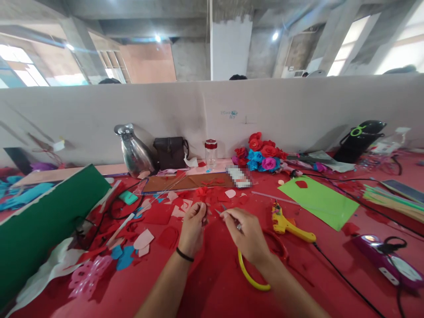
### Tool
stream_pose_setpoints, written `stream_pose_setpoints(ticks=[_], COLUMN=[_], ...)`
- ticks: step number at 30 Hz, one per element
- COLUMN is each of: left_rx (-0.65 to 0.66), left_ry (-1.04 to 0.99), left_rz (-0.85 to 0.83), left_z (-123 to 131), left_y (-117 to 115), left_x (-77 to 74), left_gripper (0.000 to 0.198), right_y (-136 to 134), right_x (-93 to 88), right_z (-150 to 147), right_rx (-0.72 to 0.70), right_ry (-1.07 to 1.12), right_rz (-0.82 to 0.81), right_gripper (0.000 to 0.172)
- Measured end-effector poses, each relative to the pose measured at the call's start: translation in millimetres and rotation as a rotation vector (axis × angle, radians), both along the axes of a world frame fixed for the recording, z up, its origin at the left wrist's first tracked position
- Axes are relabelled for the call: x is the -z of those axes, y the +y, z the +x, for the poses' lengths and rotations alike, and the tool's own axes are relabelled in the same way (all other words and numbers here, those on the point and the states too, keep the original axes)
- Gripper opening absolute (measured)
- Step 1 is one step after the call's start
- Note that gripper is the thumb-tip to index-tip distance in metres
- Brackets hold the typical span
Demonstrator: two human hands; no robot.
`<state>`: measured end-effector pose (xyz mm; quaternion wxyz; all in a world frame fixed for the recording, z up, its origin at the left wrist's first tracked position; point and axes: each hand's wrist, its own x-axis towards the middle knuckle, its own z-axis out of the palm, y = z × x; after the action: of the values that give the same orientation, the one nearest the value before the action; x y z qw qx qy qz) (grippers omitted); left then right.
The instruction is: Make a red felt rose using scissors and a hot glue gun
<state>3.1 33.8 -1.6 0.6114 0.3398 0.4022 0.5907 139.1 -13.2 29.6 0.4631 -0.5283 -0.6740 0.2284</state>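
My left hand (192,225), with a dark band at the wrist, is closed in a pinch above the red table. What sits between its fingertips is too small to make out. Just beyond those fingers are crumpled red paper pieces (202,191). To the right, my right hand (247,232) is closed around what looks like a pair of scissors. Their slim metal tips point toward my left hand, a short gap away. Below my right palm curves a yellow handle loop (247,276), with a red loop (281,248) beside it; my hand hides the middle.
A yellow glue gun (291,227) with a cord lies to the right, near a green sheet (318,198). Paper flowers (261,152), a jar (211,154) and a steel jug (134,152) stand behind. Cut paper (144,239) and a green board (53,225) are left.
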Motion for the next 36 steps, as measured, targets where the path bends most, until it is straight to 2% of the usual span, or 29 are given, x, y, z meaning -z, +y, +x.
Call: stream_pose_setpoints(ticks=[2,4,6,8,11,15,21,24,26,28,29,32,36], left_rx=[-0.047,-0.082,-0.098,-0.090,-0.025,0.071,0.075,0.081,0.089,0.095,0.101,0.113,0.150], left_ry=[0.062,0.086,0.076,0.051,-0.027,-0.150,-0.143,-0.150,-0.149,-0.150,-0.150,-0.155,-0.151], left_rz=[0.034,0.046,0.052,0.051,-0.006,-0.099,-0.013,0.005,-0.006,-0.025,-0.034,-0.040,-0.037], left_z=[-0.3,-0.9,-1.9,-3.1,-4.9,-7.2,-8.7,-8.6,-8.8,-9.2,-9.2,-8.1,-1.4], left_y=[-0.4,-1.2,-2.3,-3.1,-2.7,1.1,3.8,2.7,2.6,3.4,3.8,4.1,0.5], left_x=[-1.9,-3.7,-5.5,-6.8,-6.6,-2.3,0.6,-0.9,-1.5,-1.5,-1.3,-0.5,0.6], left_gripper=[0.034,0.031,0.029,0.028,0.028,0.028,0.026,0.025,0.025,0.025,0.025,0.026,0.029], right_y=[-9.8,-20.6,-30.7,-38.8,-45.5,-43.8,-34.7,-31.0,-26.9,-20.8,-17.2,-7.5,-5.4], right_x=[1.2,11.3,28.8,48.7,72.5,82.7,68.8,59.0,51.0,41.8,37.4,29.0,30.3], right_z=[26.8,63.5,104.5,141.8,175.5,177.6,159.9,158.5,157.6,153.1,148.8,127.6,91.6], right_rx=[0.063,0.251,0.435,0.556,0.612,0.579,0.539,0.517,0.540,0.545,0.514,0.279,-0.089], right_ry=[-0.128,-0.240,-0.396,-0.622,-0.886,-0.992,-1.059,-0.938,-0.740,-0.455,-0.303,0.031,0.294], right_rz=[0.023,0.024,-0.002,-0.026,-0.115,-0.261,-0.253,-0.306,-0.305,-0.199,-0.119,0.039,-0.036], right_gripper=[0.023,0.024,0.029,0.033,0.039,0.044,0.050,0.051,0.040,0.032,0.034,0.036,0.035])
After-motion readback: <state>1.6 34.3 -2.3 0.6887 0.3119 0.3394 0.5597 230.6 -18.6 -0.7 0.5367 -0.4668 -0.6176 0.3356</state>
